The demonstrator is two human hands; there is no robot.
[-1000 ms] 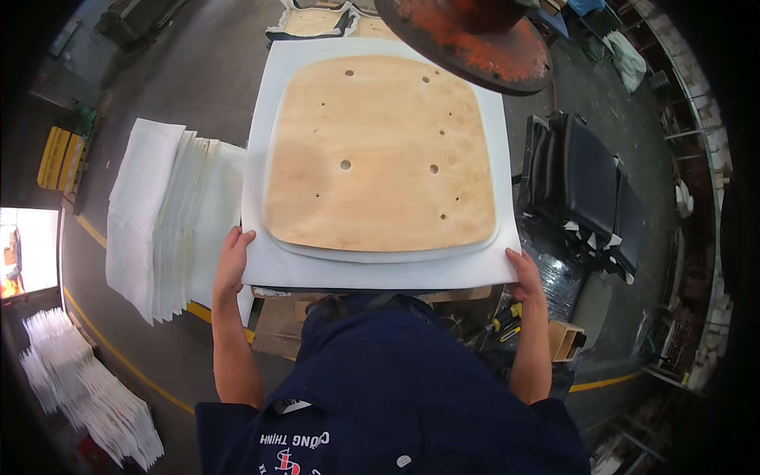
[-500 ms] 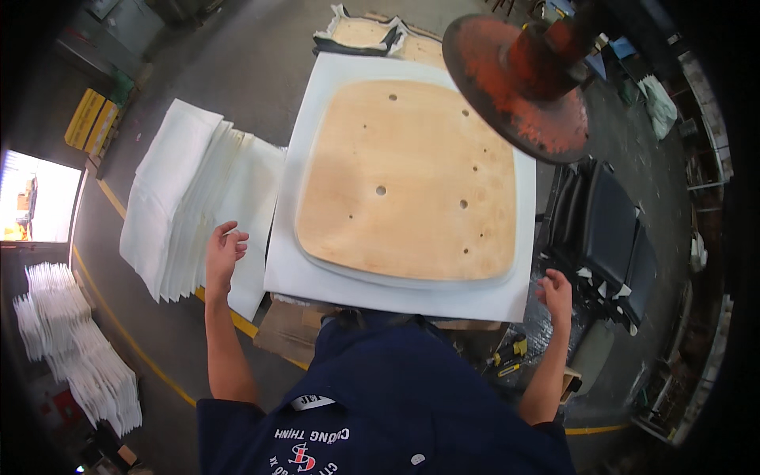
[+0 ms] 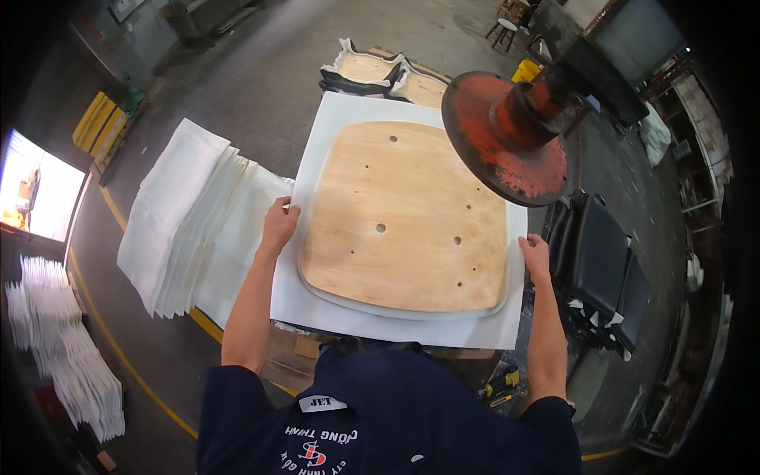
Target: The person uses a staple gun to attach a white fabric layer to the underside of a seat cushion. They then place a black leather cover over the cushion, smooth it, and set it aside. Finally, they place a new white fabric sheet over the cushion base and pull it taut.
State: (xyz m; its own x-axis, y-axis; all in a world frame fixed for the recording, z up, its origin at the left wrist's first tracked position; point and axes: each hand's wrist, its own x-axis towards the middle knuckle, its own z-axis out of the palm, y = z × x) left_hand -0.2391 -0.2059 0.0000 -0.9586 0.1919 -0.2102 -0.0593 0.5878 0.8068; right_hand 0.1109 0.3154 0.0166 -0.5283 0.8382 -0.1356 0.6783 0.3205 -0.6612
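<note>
A pale wooden seat panel [image 3: 412, 261], drilled with several holes, lies on a thinner padded layer of the same outline. Both rest on a wide white sheet [image 3: 348, 324] in front of me. At the left edge of that sheet, my left hand [image 3: 280, 225] is closed with its thumb and fingertips on the rim. My right hand [image 3: 536, 255] pinches the opposite edge, its fingers partly hidden. A round, worn red metal plate [image 3: 507, 150] on a dark arm hangs over the panel's far right corner.
Left of the worktop stands a stack of white sheets [image 3: 178, 222]; another white pile [image 3: 67, 348] lies farther left. Dark upholstered pads [image 3: 594, 261] are stacked at right. Beyond the panel sit black-edged wooden seats [image 3: 368, 67]. Yellow-handled tools [image 3: 499, 384] lie near my right forearm.
Both hands have moved forward and inward, from open in the air to closed at the white sheet's left and right edges. The view has shifted, so the panel appears lower.
</note>
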